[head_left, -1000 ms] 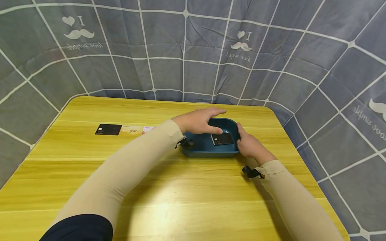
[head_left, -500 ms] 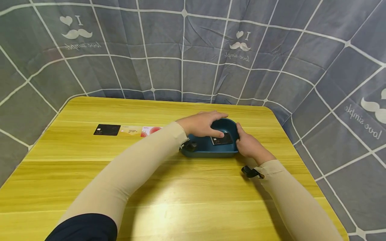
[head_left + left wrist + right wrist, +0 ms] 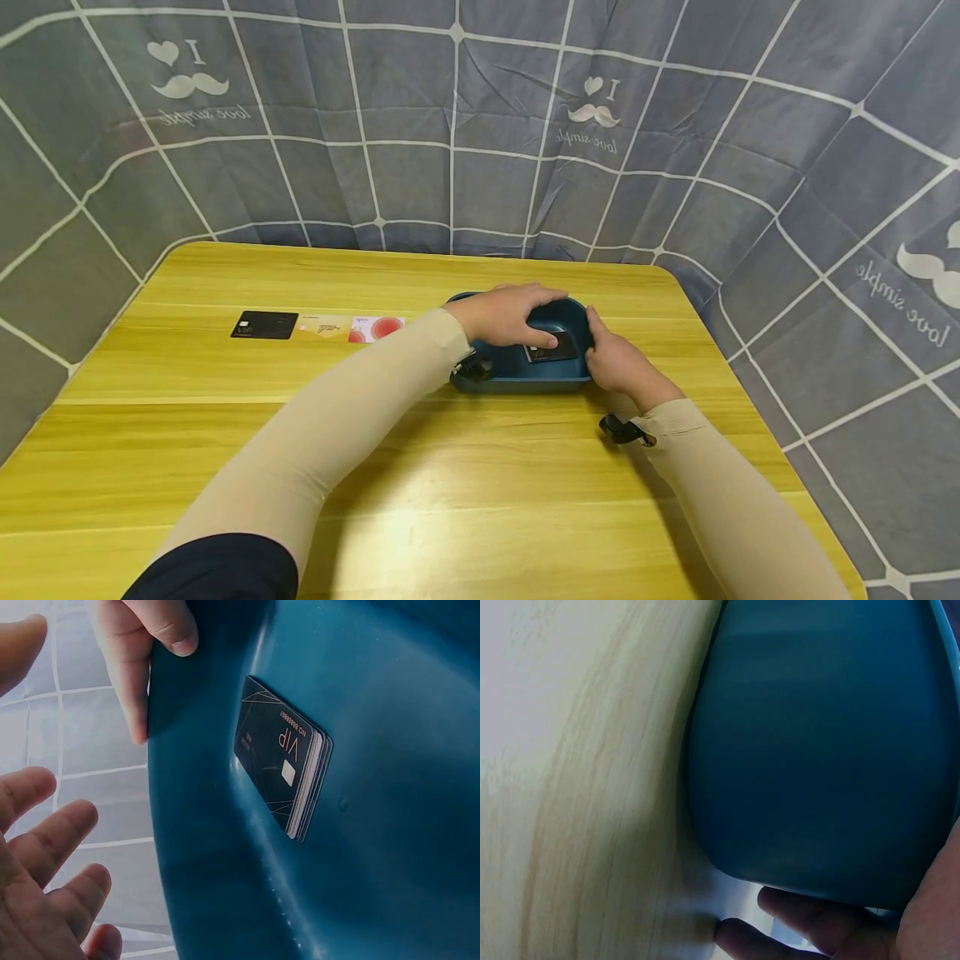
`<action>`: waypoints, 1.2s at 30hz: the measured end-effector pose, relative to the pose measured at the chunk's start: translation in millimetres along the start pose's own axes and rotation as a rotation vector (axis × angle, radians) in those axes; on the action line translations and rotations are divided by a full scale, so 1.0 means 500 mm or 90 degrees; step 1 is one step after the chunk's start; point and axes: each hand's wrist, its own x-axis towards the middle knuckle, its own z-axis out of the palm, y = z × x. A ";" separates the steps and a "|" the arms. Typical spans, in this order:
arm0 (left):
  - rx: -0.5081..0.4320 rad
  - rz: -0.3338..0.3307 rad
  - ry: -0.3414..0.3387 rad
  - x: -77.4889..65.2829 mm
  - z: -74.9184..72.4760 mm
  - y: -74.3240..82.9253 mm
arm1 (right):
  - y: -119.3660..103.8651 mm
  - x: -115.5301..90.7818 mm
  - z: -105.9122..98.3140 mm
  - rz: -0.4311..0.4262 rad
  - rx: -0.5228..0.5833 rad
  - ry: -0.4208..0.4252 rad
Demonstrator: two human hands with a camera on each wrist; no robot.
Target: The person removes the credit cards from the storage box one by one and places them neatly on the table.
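A dark teal plastic box [image 3: 525,386] sits on the wooden table, its wall filling much of the right wrist view. Inside lies a small stack of cards [image 3: 274,754], topped by a black VIP card with a chip. My left hand [image 3: 501,315] hovers over the box's far left part, fingers and thumb spread. Nothing lies between them in the left wrist view, where the stack is apart from the fingertips [image 3: 75,817]. With my right hand [image 3: 624,364] I grip the box's right end, thumb over the rim and fingers along the outer wall.
Left of the box, a black VIP card [image 3: 264,325], a pale yellow card [image 3: 324,327] and a pink and white card [image 3: 377,328] lie in a row. A grey checked cloth [image 3: 405,108] hangs behind the table [image 3: 420,500].
My left hand has shifted slightly right and nearer over the box, its forearm uncovering the pink and white card. The right hand keeps its grip on the box.
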 end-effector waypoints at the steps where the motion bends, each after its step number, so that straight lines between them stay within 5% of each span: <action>1: 0.000 -0.003 -0.002 0.000 0.002 -0.001 | 0.000 -0.001 0.001 0.001 0.001 0.001; 36: -0.047 -0.022 0.000 0.011 0.017 -0.022 | -0.018 -0.020 0.007 0.019 0.013 0.005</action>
